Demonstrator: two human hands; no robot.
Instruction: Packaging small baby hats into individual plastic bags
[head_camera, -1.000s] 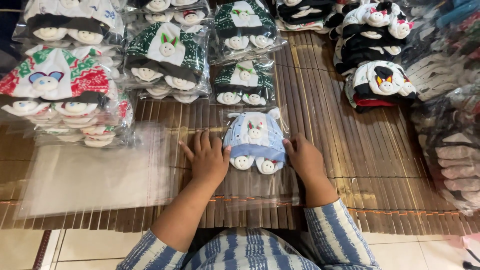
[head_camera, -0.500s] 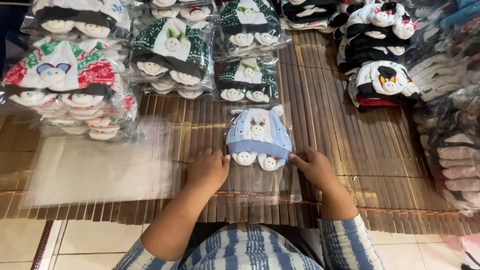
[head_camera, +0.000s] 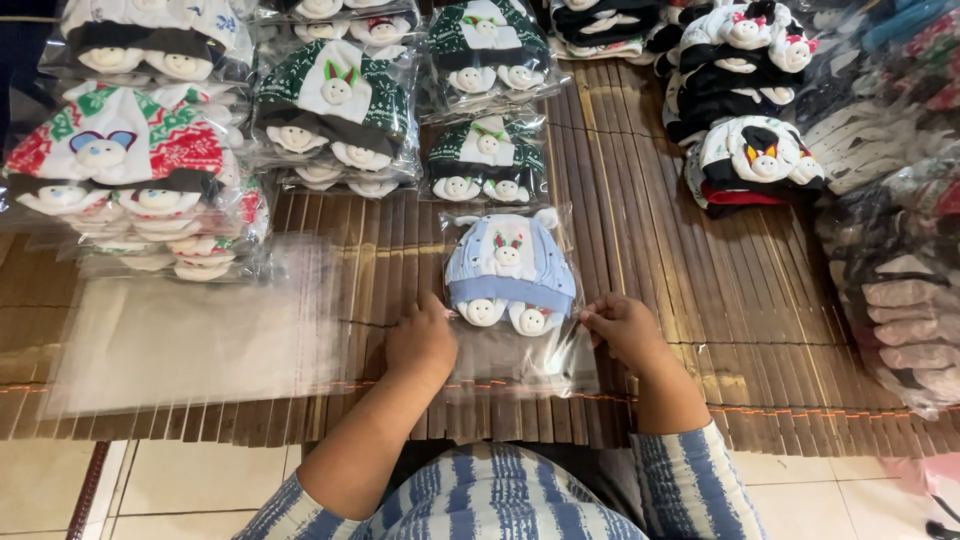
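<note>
Bagging step, seemingly: left hand (head_camera: 422, 342) and right hand (head_camera: 622, 330) pinching the clear bag's (head_camera: 520, 362) open edges, pale blue hat (head_camera: 508, 268) lying inside, just ahead between both hands; next probably needing the flap folded shut.

Both my arms are stretched forward, forearms bare with the sleeves pushed up near the elbows. My left hand (head_camera: 422, 340) is palm down, fingers curled and pinched together at the tips. My right hand (head_camera: 622, 330) mirrors it, knuckles up, fingertips pinched and pointing inward toward the left one.
</note>
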